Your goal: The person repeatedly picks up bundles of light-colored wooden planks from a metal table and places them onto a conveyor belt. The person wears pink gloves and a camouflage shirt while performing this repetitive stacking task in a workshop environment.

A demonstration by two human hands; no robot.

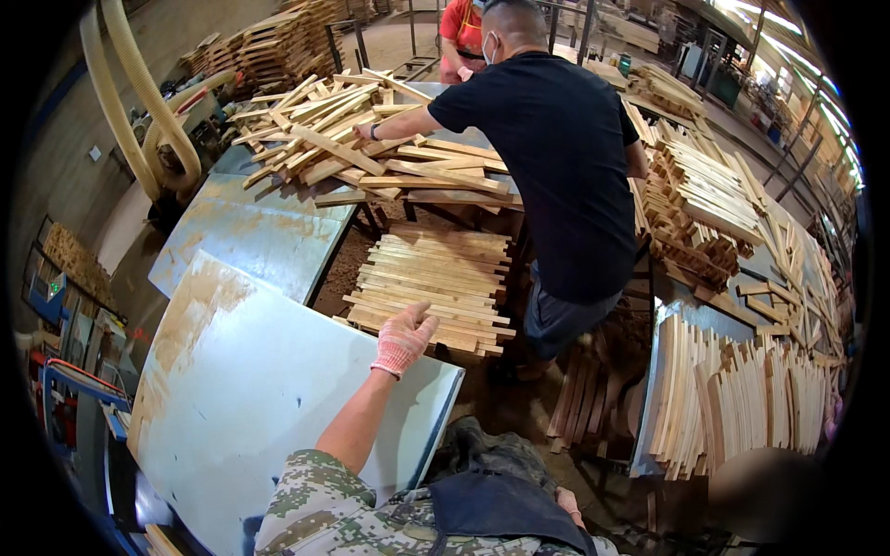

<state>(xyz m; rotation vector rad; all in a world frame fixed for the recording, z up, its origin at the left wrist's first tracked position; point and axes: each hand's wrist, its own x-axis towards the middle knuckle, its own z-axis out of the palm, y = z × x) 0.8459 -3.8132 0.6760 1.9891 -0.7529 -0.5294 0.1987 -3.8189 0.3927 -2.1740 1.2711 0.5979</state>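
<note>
My left hand (405, 339), in a pinkish striped work glove, reaches over the near-left edge of a neat stack of wooden slats (431, 278). Its fingers look apart, with no slat visibly in them; whether they touch the stack I cannot tell. Under my left forearm lies a pale blue-grey metal tabletop (269, 361). Low beside my right leg hangs my right hand (568, 505), mostly hidden, its fingers not clear.
Ahead, a person in a black shirt (565, 167) stretches a hand into a loose pile of wooden strips (371, 139). Another person in red (461, 37) stands beyond. Stacked slats (742, 398) cover a table at the right. Ribbed hoses (139, 93) hang at the far left.
</note>
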